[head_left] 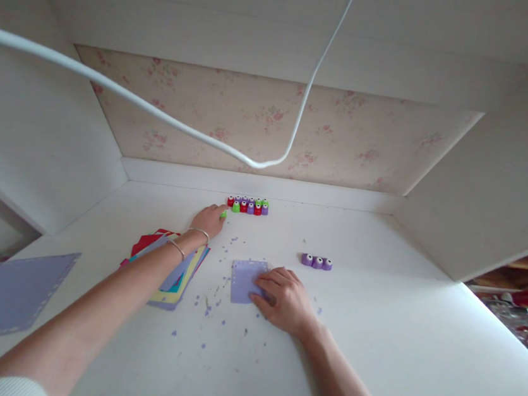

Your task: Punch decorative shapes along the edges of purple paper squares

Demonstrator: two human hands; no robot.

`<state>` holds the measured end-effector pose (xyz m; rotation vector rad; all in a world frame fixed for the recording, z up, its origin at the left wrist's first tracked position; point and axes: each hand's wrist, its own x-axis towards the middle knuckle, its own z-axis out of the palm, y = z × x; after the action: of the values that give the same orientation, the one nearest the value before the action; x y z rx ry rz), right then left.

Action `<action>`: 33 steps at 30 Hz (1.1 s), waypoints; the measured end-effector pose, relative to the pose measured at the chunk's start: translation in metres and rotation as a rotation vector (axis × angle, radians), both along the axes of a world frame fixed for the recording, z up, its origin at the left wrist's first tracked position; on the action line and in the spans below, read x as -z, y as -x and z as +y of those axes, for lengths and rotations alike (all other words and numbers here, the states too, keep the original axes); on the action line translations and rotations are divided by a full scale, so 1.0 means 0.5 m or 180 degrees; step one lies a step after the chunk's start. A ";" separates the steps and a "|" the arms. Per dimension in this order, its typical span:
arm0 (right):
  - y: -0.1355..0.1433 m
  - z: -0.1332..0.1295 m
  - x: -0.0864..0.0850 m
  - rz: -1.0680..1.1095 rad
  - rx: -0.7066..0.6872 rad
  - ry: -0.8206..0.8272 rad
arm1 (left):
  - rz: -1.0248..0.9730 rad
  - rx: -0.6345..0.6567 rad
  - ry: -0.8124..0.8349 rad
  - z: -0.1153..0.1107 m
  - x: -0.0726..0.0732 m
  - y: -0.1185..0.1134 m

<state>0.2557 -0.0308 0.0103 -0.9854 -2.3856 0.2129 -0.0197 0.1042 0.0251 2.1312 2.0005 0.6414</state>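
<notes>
Reaching toward the back of the table, my left hand (209,219) has its fingers closed on a small green craft punch (223,215), mostly hidden by the hand. Just right of it stand two rows of small red, green and purple craft punches (250,208). My right hand (285,296) rests, fingers stretched out, on the right side of a small light-purple paper sheet (243,283). Small cut-outs run along the sheet's top and left edges. To the right of this hand, three purple craft punches (317,262) stand in a row.
Under my left forearm lies a stack of coloured paper (177,290). A larger purple sheet with punched edges (9,293) is at the far left. Tiny purple paper bits (207,311) are scattered on the white table (395,340). A white cable (195,132) hangs across the upper view.
</notes>
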 end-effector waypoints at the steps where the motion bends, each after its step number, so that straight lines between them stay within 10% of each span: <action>1: 0.000 0.000 -0.001 0.0003 0.0014 0.0006 | -0.0114 0.0003 -0.0020 -0.008 -0.004 0.005; 15: 0.029 -0.024 -0.012 -0.0006 -0.0250 0.0076 | -0.1743 0.1005 0.0103 -0.303 0.020 -0.042; 33: 0.026 -0.024 0.003 -0.0380 -0.0114 -0.0607 | -0.1177 0.1241 -0.0115 -0.333 0.035 -0.037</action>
<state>0.2429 -0.0427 0.0090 -0.8888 -2.4782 -0.0616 -0.0013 -0.0621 0.0074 2.1419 1.3495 0.9207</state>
